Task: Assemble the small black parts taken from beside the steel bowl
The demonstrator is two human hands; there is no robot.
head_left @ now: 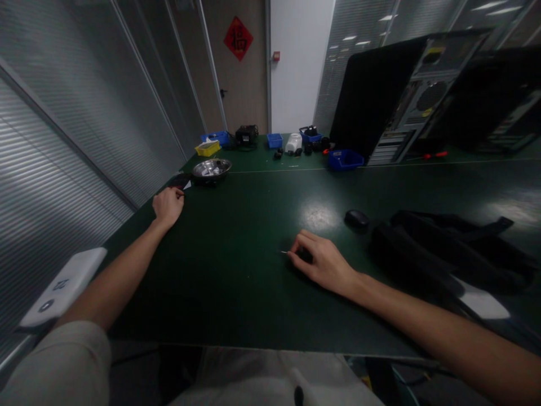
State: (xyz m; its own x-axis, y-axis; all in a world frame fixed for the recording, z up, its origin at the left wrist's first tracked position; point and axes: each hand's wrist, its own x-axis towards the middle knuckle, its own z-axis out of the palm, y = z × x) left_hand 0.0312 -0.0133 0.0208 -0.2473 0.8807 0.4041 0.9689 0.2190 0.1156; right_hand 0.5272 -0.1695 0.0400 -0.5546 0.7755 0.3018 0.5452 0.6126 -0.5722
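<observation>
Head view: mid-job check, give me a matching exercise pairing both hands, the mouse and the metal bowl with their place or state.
Column one
1. Left hand
2. Right hand
3. Mouse
4. Metal bowl

Column two
A. Lying untouched near the black fabric item
B. Pinching a thin pale piece
C. Holding small loose pieces
D. By the left edge of the green table, nearer the camera than the bowl

Pairs: 1-D, 2-B, 3-A, 4-C
</observation>
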